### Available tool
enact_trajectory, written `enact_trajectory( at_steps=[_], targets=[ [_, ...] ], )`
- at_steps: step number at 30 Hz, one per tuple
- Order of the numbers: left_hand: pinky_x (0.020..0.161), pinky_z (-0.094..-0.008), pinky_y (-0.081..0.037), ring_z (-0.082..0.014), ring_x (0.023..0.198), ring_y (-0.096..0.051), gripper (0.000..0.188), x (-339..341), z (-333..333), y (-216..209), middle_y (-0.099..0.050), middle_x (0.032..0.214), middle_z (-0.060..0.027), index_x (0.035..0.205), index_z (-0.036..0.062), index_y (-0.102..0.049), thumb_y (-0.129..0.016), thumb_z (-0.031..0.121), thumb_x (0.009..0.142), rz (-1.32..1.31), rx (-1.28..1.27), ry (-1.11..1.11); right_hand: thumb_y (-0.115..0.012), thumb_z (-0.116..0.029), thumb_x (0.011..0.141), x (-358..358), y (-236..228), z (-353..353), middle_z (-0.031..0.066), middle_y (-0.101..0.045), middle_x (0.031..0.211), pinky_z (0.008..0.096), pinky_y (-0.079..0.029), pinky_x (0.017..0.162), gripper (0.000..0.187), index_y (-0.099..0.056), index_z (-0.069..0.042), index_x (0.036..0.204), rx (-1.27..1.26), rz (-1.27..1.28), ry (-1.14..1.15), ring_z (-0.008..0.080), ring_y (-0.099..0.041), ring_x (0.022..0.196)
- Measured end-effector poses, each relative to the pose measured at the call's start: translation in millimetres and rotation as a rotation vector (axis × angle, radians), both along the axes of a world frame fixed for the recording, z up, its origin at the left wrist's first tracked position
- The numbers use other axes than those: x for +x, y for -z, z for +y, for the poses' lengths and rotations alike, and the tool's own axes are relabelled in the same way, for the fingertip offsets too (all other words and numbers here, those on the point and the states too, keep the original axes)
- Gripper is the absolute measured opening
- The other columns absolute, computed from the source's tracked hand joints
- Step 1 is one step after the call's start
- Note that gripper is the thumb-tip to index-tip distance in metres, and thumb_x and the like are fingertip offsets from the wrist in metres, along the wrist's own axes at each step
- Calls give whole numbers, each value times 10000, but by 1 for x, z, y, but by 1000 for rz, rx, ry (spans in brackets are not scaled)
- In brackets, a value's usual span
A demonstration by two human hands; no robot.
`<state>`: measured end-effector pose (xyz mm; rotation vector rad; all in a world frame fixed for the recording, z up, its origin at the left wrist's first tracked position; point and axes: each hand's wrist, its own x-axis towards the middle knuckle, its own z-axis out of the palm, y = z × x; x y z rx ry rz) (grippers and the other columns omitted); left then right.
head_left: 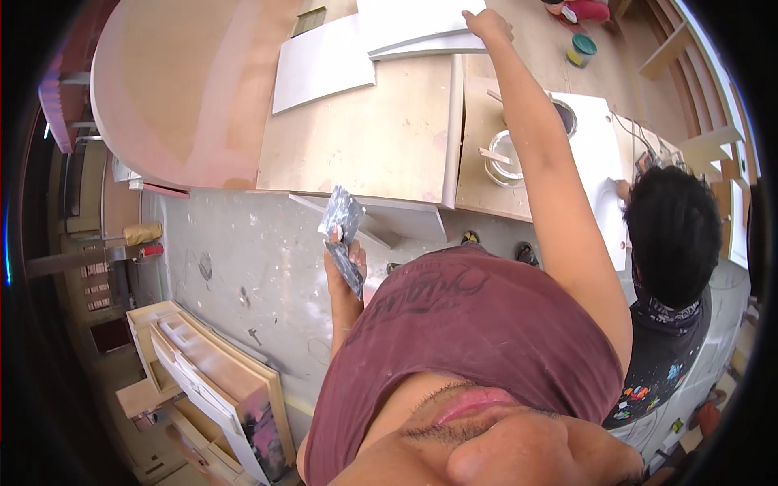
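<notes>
The left hand (pixel 344 263) was closed around two putty knives (pixel 342 231), held up clear of the workbench (pixel 365 146). The right hand (pixel 486 23) reached far across the workbench, fingers gripping a white board (pixel 421 24), maybe to steady it.

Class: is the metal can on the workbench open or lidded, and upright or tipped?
Open and upright. The can shows its round mouth to the camera with no lid on it, and a stick lies across its rim.
</notes>
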<state>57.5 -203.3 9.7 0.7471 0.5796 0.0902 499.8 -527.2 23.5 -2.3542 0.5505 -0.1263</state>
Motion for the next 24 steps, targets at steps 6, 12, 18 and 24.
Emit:
enact_trajectory(
  at_steps=[6,12,18,24],
  targets=[
    [406,-253,-347,-127,439,-408,208,-28,5,1,-527,775,-41,994,65,-481,-591,236,950,-63,-6,-164,-702,-427,771,19,1,8,129,-639,1200,426,-468,933,497,-673,-99,1143,19,128,-63,327,-558,1145],
    [414,-246,-358,-115,444,-435,220,-27,5,-3,-532,766,-24,1015,59,-491,-621,214,929,-44,34,-151,-816,-303,735,50,21,16,72,-623,715,343,-538,678,317,-704,-34,857,268,33,-127,214,-631,773],
    [416,-242,-358,-109,432,-433,199,-31,-6,-17,-529,741,-11,974,66,-506,-636,201,908,-34,40,-229,-698,-152,870,34,-12,40,67,-592,895,383,-607,750,199,-618,-9,982,1242,-22,-215,212,-597,807],
    [407,-234,-348,-104,424,-421,181,-44,7,-16,-537,747,-15,969,67,-511,-625,195,913,-11,38,-260,-622,-154,913,-27,-19,8,107,-607,1054,347,-584,838,286,-555,31,1119,1329,-158,-298,229,-611,964]
  ],
)
